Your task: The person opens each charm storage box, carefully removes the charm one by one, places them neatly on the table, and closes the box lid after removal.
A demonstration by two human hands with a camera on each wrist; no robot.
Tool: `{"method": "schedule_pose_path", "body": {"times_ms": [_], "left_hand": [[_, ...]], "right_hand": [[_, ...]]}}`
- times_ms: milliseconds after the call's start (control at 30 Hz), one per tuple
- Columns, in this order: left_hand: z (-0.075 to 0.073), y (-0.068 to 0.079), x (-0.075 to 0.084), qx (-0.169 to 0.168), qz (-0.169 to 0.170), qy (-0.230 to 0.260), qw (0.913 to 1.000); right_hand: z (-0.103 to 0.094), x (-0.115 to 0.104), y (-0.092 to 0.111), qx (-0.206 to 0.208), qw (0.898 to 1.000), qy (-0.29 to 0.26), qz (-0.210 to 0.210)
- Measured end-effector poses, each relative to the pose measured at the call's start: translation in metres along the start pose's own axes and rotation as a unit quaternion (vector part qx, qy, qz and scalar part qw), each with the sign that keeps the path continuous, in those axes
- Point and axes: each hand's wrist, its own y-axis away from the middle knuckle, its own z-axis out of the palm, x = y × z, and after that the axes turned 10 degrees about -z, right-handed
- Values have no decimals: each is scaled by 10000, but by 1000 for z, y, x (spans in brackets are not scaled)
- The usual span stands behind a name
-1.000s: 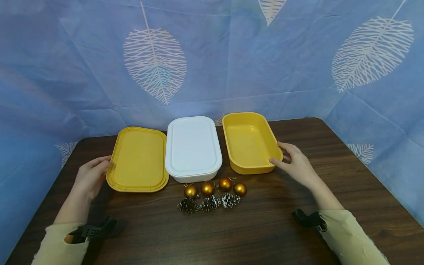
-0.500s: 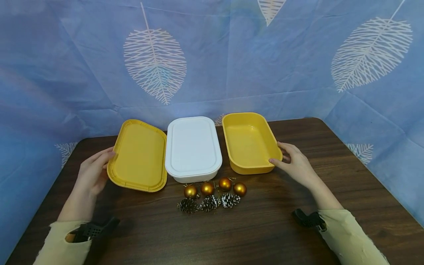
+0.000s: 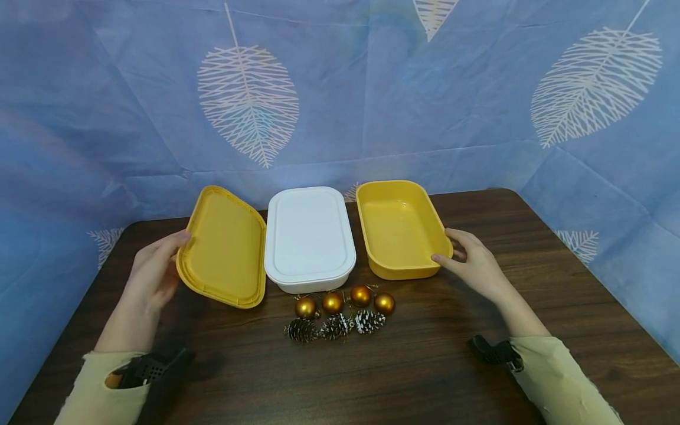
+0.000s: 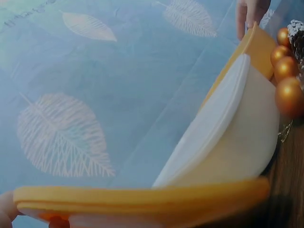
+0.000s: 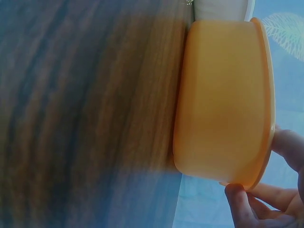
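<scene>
A yellow lid (image 3: 225, 248) is tilted, its left edge raised from the table and its right edge low beside the white box. My left hand (image 3: 154, 268) grips it by that raised left edge, thumb on top. On the right, an uncovered yellow container (image 3: 401, 227) sits on the table with nothing inside. My right hand (image 3: 475, 262) pinches its near right corner, thumb at the rim and fingers outside, as the right wrist view also shows. Between them stands a white box with its white lid (image 3: 310, 236) on.
In front of the white box lie several gold baubles (image 3: 332, 302) in a row. Nearer still are 3 pine cones (image 3: 334, 326), some white-tipped. A blue cloth (image 3: 340, 88) with white leaf prints hangs behind the dark wooden table (image 3: 340, 383).
My left hand has raised the yellow lid's left edge, tilting it from flat toward the right. The right hand, yellow container, white box, baubles and cones have stayed where they were.
</scene>
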Motion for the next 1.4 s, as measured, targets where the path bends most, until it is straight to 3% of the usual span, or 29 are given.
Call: {"method": "schedule_pose_path", "body": {"times_ms": [200, 433, 733, 1033, 1400], "left_hand": [[10, 4, 4, 255, 322, 170, 9990], [20, 9, 6, 818, 534, 164, 9951], [35, 11, 11, 1166, 780, 177, 9900], [63, 16, 17, 1281, 1022, -310, 9860], [97, 12, 19, 1138, 1548, -429, 9804]], "right_hand": [[0, 0, 0, -45, 10000, 40, 50], [0, 0, 0, -72, 10000, 22, 61], [0, 0, 0, -36, 10000, 44, 43], [1, -4, 0, 263, 9988, 323, -261], [8, -10, -2, 589, 9949, 596, -557]]}}
